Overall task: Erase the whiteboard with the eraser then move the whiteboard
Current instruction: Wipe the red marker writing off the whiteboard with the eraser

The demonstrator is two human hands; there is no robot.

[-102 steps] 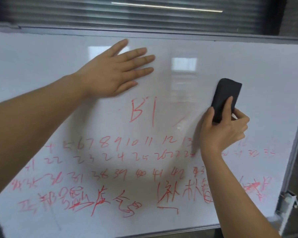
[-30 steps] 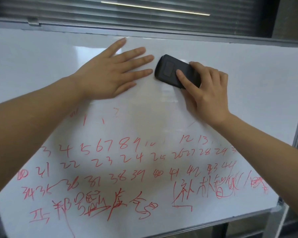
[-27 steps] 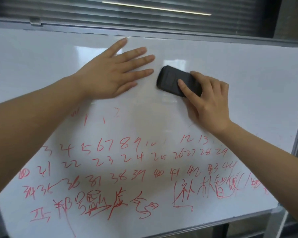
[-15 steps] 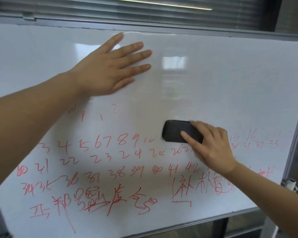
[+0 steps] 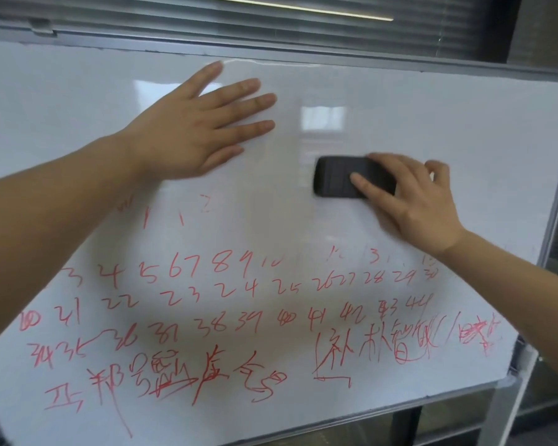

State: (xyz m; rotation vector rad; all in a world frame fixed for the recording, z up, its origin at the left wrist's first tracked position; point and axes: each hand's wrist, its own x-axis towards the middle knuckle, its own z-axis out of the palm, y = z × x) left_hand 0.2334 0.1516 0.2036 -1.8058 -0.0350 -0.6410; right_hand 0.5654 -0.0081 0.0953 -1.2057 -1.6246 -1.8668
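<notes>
Eraser on board, upper half mostly clean.

Right hand (image 5: pixel 413 201) clamps the black eraser (image 5: pixel 339 178) flat against the whiteboard (image 5: pixel 464 130), thumb across its back, fingers over the top edge; eraser at about 2 o'clock from board centre. Left hand (image 5: pixel 190 130) at 10 o'clock, palm flat on the board, fingers spread, gripping nothing. Red writing (image 5: pixel 226 317) fills the lower half, 4 to 8 o'clock; faint smudged digits sit just below the eraser.

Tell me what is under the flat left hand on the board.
The left hand lies flat on the whiteboard. Around it the surface looks wiped, with faint red marks just below. Whatever sits directly beneath the palm is covered.
</notes>
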